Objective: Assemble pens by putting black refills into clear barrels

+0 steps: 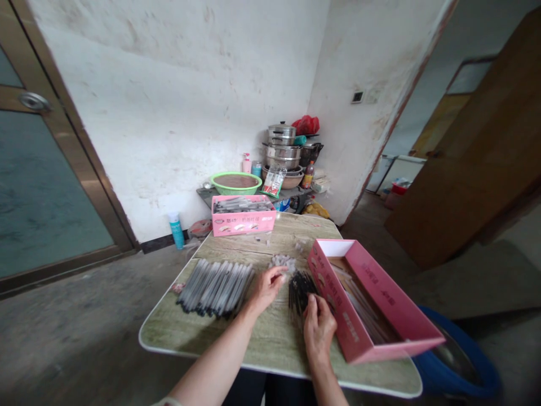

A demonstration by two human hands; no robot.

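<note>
My left hand (269, 286) reaches over the middle of the table, fingertips drawn together at a small heap of whitish, translucent caps (282, 261). Whatever it pinches is too small to make out. A bundle of thin black sticks (300, 287), like pen parts, lies to the right of the heap. At its near end, my right hand (319, 324) has thumb and fingers closed on what looks like one of these sticks; the grip is partly hidden. Left of my left hand, a row of translucent pen-like tubes with dark ends (217, 286) lies side by side.
A long pink box (355, 338) with thin clear tubes stands at the table's right. Another pink box (244, 223), full of pens, stands at the far edge. Behind are a green basin (235, 190) and stacked steel pots (282, 155). A blue tub (473, 361) sits at lower right.
</note>
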